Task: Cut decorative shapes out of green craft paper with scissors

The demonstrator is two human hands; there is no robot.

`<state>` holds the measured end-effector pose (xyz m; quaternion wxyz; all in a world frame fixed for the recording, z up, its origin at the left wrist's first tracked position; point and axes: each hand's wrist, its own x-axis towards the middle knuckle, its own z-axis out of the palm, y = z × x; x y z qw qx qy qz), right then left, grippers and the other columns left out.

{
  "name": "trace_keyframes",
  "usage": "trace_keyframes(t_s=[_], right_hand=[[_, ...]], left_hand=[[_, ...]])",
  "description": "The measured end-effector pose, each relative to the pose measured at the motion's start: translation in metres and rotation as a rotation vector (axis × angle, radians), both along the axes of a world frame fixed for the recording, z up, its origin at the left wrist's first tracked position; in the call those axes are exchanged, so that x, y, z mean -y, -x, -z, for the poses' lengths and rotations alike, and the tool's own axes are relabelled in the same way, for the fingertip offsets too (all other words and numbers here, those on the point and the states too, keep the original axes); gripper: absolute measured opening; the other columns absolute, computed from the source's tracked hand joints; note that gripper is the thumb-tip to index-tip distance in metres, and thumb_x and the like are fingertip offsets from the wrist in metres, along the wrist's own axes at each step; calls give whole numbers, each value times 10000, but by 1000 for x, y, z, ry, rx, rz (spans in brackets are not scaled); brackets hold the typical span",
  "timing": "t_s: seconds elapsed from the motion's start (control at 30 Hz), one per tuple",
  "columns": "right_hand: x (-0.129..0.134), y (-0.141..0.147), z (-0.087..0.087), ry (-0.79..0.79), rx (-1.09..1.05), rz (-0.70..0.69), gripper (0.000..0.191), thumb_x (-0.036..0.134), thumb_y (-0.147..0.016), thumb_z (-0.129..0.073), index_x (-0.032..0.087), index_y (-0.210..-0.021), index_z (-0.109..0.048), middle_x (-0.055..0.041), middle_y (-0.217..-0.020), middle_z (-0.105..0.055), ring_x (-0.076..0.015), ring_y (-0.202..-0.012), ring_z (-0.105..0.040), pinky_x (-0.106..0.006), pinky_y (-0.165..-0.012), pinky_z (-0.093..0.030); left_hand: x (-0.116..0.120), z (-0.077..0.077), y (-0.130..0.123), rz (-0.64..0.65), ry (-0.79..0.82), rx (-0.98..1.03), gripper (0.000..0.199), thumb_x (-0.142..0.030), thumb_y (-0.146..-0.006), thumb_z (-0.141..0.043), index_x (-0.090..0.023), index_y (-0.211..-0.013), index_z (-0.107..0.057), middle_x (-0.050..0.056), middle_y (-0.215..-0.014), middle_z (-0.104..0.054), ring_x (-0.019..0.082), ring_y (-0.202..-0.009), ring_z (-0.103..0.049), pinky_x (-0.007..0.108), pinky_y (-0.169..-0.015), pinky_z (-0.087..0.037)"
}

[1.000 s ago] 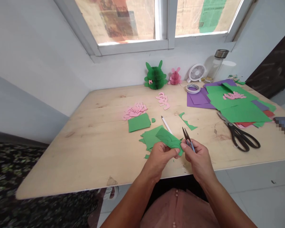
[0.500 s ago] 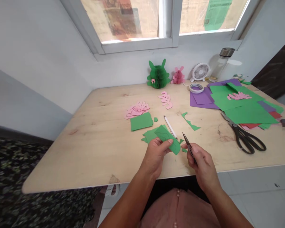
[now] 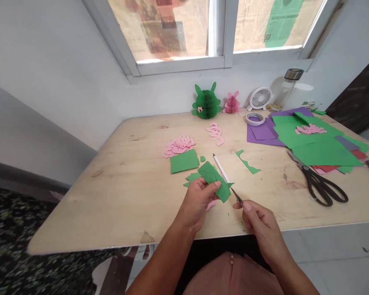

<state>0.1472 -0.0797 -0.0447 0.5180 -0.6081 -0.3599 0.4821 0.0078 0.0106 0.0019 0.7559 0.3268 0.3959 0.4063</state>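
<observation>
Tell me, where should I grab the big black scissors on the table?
Grab the black loop handles of the scissors, reaching in from the near right of the wooden table. They lie flat, handles toward you, and the metal blades point away toward the green paper, so your hand should stay clear of the sharp end.

1. I read this as a home craft corner, not a shop or lab.
2. Plain wooden table (image 3: pixel 80 213) under a window (image 3: pixel 181 65), panes covered with newspaper (image 3: pixel 273 24).
3. Small desk fan (image 3: pixel 260 98) and glass bottle (image 3: pixel 285 88) by the wall.
4. Tile floor (image 3: pixel 341 258), patterned rug (image 3: pixel 15 221) at left.
5. Coloured paper (image 3: pixel 322 151), scissors (image 3: pixel 321 188), paper rabbits (image 3: pixel 206 105) on the table.
</observation>
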Motion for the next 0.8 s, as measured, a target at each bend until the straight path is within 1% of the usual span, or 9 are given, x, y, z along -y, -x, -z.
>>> trace_keyframes(t_s=[0.1, 0.17, 0.27, 0.37, 0.5, 0.6, 0.67, 0.73, 0.8], right_hand=[[-3, 0, -2, -60, -80, 142, 398, 540, -786, -601, 158, -825, -710, 68, -490, -301, -106, -455, -236, -239, -429, -169], [-8, 1, -6, -90, -94, 200, 348, 498, -737, -670, 165, -828, -713, 65, -490, -340, -106, -455, -253, -238, -429, -196], [-19, 3, -16, -79, -106, 173, 278, 427, -691, -730, 175, -808, -709, 58, -510, -407, -96, -455, -253, -235, -431, -201], [-29, 8, -21, -76, -140, 130, 233, 391, -670, -749, 174, -693, -667, 62, -510, -409, -80, -449, -231, -230, -423, -168], [-36, 14, -19, -76, -195, 159, 248, 376, -662, -763, 177, -637, -616, 71, -514, -383, -72, -450, -211, -229, -417, -130], [-36, 15, -16, -73, -220, 191, 265, 390, -665, -765, 178, -641, -609, 72, -526, -377, -73, -456, -209, -231, -418, -128], [-35, 13, -15, -80, -220, 201, 264, 413, -687, -752, 177, -694, -633, 76, -524, -353, -77, -461, -205, -233, -422, -132], [-31, 11, -14, -99, -224, 200, 280, 443, -731, -716, 179, -807, -663, 81, -525, -325, -83, -468, -198, -236, -428, -132], [-24, 8, -13, -103, -238, 162, 321, 479, -784, -657, 176, -891, -668, 83, -522, -305, -88, -473, -195, -239, -431, -130]], left_hand=[[1, 0, 1, 35, -17, -23, 172, -273, -663, -740, -141, -770, -707, 79, -773, -710, 140, -626, -592, 256, -627, -449], [3, 0, 1, 85, -31, -48, 190, -291, -668, -740, -151, -796, -717, 73, -771, -710, 138, -629, -590, 246, -616, -428], [5, -2, 0, 155, -64, -85, 211, -317, -647, -755, -157, -781, -727, 63, -742, -702, 146, -626, -580, 253, -619, -414], [7, -5, -2, 195, -110, -94, 200, -324, -627, -764, -156, -726, -719, 46, -681, -673, 142, -600, -550, 245, -583, -394], [10, -2, -3, 133, -111, -138, 177, -301, -620, -764, -159, -641, -661, 4, -593, -600, 105, -544, -483, 218, -529, -358], [12, 4, -4, 110, -82, -130, 194, -316, -639, -746, -153, -630, -642, 3, -586, -589, 99, -530, -471, 226, -540, -385], [11, 8, -5, 56, -55, -131, 204, -320, -633, -750, -153, -625, -633, 3, -589, -592, 100, -532, -480, 233, -557, -403], [9, 11, -4, -29, -30, -148, 213, -313, -614, -766, -159, -624, -619, 1, -601, -601, 107, -551, -506, 238, -575, -417], [7, 13, -2, -88, -9, -145, 224, -320, -608, -773, -165, -644, -616, 6, -625, -616, 124, -582, -542, 247, -590, -429]])
